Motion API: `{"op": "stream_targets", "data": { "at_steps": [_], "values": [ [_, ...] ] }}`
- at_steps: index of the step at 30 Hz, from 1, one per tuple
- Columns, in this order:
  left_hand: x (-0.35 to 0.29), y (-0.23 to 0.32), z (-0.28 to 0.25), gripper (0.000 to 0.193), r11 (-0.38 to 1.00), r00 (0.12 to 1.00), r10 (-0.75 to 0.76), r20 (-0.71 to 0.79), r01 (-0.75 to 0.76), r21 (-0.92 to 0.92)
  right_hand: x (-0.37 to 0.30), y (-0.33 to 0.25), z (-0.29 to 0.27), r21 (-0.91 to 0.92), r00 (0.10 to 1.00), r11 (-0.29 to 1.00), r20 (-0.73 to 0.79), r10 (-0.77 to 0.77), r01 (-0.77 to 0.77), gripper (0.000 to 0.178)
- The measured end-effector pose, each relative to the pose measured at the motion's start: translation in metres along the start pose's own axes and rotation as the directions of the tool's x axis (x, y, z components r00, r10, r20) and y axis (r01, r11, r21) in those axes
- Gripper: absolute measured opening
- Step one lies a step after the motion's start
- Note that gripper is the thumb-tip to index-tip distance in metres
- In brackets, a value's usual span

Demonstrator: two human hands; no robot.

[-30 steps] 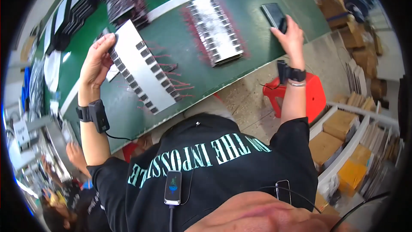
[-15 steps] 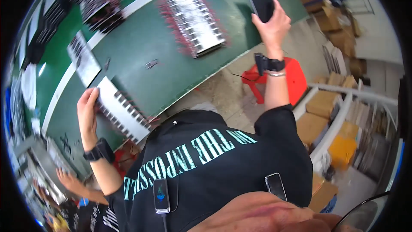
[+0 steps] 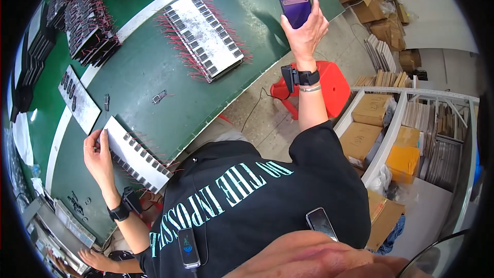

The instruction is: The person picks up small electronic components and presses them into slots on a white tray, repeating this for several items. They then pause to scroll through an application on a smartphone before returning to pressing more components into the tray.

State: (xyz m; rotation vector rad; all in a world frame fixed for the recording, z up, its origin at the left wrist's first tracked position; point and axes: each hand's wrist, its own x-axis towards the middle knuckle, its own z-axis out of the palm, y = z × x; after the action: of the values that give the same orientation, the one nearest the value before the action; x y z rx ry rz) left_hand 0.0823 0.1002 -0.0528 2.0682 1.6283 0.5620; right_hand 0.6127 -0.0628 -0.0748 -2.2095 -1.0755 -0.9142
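Note:
In my right hand (image 3: 306, 30) is a smartphone (image 3: 294, 6), held over the table's far right edge with its screen lit purple. My left hand (image 3: 99, 162) is at the left edge of a white board (image 3: 135, 150) lined with small black parts and thin red wires. Its fingers are curled and the thumb lies along the board's edge; what they pinch, if anything, is hidden. A stack of similar boards (image 3: 198, 33) lies mid-table, red wires sticking out both sides. Left of my near board is another white board (image 3: 85, 102) with a few dark parts on it.
Two small loose parts, one dark (image 3: 106, 102) and one with a wire (image 3: 159, 97), lie on the green table (image 3: 149, 116). Wired stacks (image 3: 92, 33) stand far left. A red stool (image 3: 332, 90) and a shelf of cartons (image 3: 368, 110) are at right. A co-worker's hand (image 3: 95, 258) shows lower left.
The phone's dark screen has lit up. The whole view has shifted and sharpened. My right hand still holds the phone, and my left hand stays at the board's edge.

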Motion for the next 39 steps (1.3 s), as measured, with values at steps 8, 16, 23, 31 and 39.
{"op": "stream_targets", "data": {
  "at_steps": [8, 16, 23, 31, 39],
  "values": [
    [-0.006, -0.017, 0.003, 0.025, 0.999, 0.997, 0.049, -0.053, -0.048, 0.008, -0.005, 0.006, 0.0, 0.001, 1.0, 1.0, 0.013, 0.02, -0.02, 0.105],
    [-0.031, -0.031, -0.005, 0.032, 0.991, 0.973, 0.098, -0.208, -0.114, -0.066, -0.007, 0.012, 0.0, 0.026, 0.999, 0.999, 0.026, 0.031, -0.032, 0.106],
    [-0.071, -0.034, -0.003, 0.038, 0.996, 0.98, -0.039, -0.196, 0.021, -0.089, -0.006, 0.014, 0.004, 0.062, 0.999, 0.998, 0.038, 0.018, -0.02, 0.107],
    [-0.078, -0.04, 0.012, 0.038, 0.998, 0.973, 0.015, -0.23, -0.003, 0.055, -0.006, 0.018, 0.009, 0.086, 0.997, 0.996, 0.068, 0.022, -0.028, 0.108],
    [-0.077, -0.034, 0.013, 0.038, 0.997, 0.973, 0.018, -0.231, 0.001, 0.081, -0.005, 0.013, 0.008, 0.094, 0.995, 0.995, 0.096, 0.023, -0.032, 0.108]
  ]
}}
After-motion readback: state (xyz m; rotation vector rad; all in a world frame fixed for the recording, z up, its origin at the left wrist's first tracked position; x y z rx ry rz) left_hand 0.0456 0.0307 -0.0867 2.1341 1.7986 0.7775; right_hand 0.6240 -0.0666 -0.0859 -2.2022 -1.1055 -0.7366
